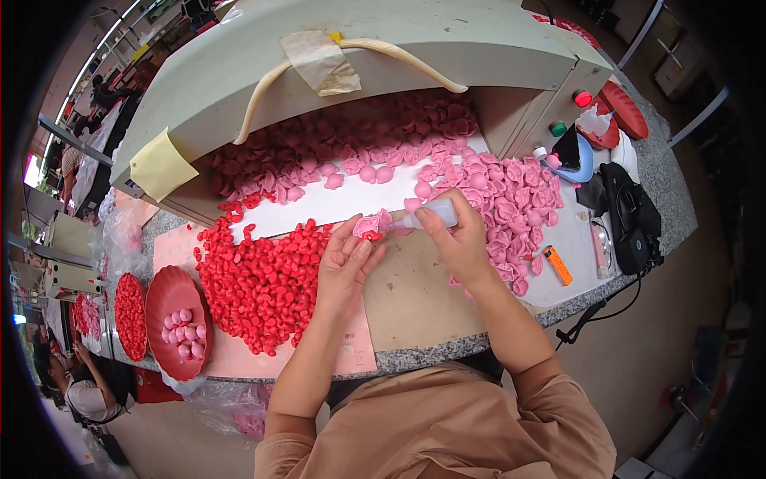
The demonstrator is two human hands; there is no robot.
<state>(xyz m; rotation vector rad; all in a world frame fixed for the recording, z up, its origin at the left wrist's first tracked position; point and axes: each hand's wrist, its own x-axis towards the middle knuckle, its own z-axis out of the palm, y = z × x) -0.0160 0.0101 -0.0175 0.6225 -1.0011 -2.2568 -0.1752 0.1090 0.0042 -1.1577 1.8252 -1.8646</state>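
While the L hand [345, 262] is holding a pink shell-like pc [365, 226] up over the counter [677, 215], the R hand [463, 243] is keeping a translucent squeeze bottle [435, 214] tilted on its side, w/ the nozzle end pointing at that pc. The L grip is narrow, thumb & fingertips pinching the pc's edge, prob. so its hollow is facing the bottle. A small red pc [372, 237] is showing at its lower side (can't tell if it's sitting inside or just being held alongside). The R grip is wrapping the bottle, prob. for easy squeezing; whether the nozzle is touching the pc, can't tell.

Supplies are lying by side: a red heap [263, 279] is covering the pink sheet [357, 347] near the L hand, & a pink shell heap [515, 199] is spreading past the R hand, prob. so each is staying within reach & unmixed. Farther L, a red tray [170, 289] is holding round pink pcs [185, 329]. Behind, more pcs are resting on a white belt [335, 197] under a grey machine [495, 54].
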